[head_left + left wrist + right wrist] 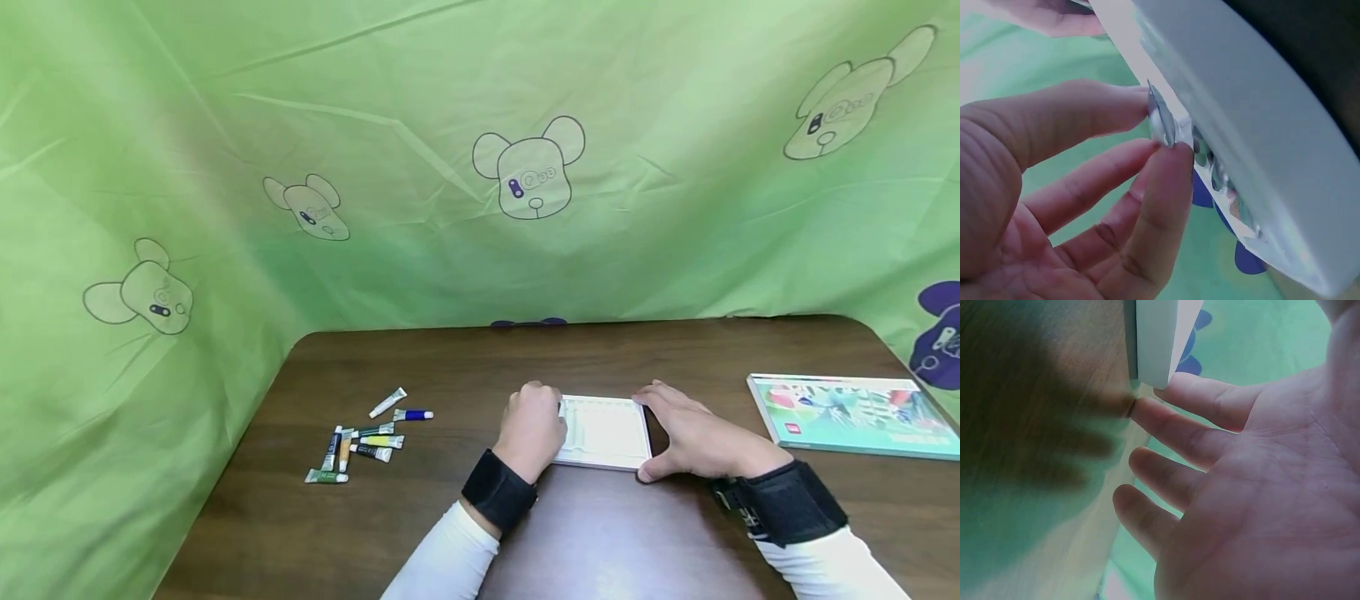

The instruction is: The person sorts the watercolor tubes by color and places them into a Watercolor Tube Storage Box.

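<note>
A shallow white tray (pixel 606 433) lies on the wooden table before me. My left hand (pixel 531 425) is at its left edge, pinching a small paint tube (pixel 1161 115) between thumb and fingertip; its flat silvery end shows in the left wrist view. Several more tubes (pixel 1222 178) show inside the tray beside those fingertips. At the tray's right side, my right hand (pixel 693 433) spreads its thumb and fingers along the edge, thumb at the near corner. In the right wrist view the fingers (pixel 1179 428) are extended, one fingertip touching the tray's white corner.
To the left, several loose paint tubes (pixel 360 450) lie in a loose cluster on the table (pixel 450 367). A flat box with a colourful printed lid (pixel 855 417) lies at the right. A green printed cloth (pixel 420 250) hangs behind the table.
</note>
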Available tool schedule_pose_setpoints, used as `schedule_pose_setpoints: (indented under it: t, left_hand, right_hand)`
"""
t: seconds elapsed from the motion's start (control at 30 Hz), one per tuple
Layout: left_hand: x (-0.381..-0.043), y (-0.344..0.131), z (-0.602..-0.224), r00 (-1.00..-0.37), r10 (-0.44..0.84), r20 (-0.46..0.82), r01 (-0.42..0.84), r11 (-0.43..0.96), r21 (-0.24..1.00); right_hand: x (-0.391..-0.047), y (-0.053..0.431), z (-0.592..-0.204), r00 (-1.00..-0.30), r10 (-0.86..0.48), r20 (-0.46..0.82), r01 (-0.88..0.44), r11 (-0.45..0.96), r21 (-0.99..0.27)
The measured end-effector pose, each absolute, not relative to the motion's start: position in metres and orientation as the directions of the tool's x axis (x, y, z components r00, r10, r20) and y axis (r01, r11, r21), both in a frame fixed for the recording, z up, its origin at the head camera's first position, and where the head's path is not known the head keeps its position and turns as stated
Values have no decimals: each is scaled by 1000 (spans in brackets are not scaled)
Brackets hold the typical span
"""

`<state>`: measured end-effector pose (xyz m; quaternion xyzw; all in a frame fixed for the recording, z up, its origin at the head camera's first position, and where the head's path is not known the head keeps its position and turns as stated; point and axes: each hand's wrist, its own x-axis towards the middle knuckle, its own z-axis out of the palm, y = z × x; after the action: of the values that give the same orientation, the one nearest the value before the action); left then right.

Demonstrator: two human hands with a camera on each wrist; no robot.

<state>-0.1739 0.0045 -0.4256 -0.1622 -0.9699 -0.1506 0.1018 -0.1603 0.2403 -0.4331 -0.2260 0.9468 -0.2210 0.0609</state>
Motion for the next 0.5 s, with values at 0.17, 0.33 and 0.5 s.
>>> schedule_pose_setpoints:
  t: [0.17, 0.33, 0.5]
  left_hand:
    - [-171, 7, -428, -931, 250, 266, 311, 924, 221]
    - [-169, 5, -429, -928, 249, 276, 305, 935, 183]
    - [-169, 2, -429, -927, 283, 247, 327, 931, 162]
  right_hand:
    - [-161, 238, -432, -887, -462, -19, -405, 796, -450]
    - [-162, 237, -431, -884, -466, -20, -409, 794, -449]
    - [-162, 238, -431, -888, -460, -28, -399, 798, -452]
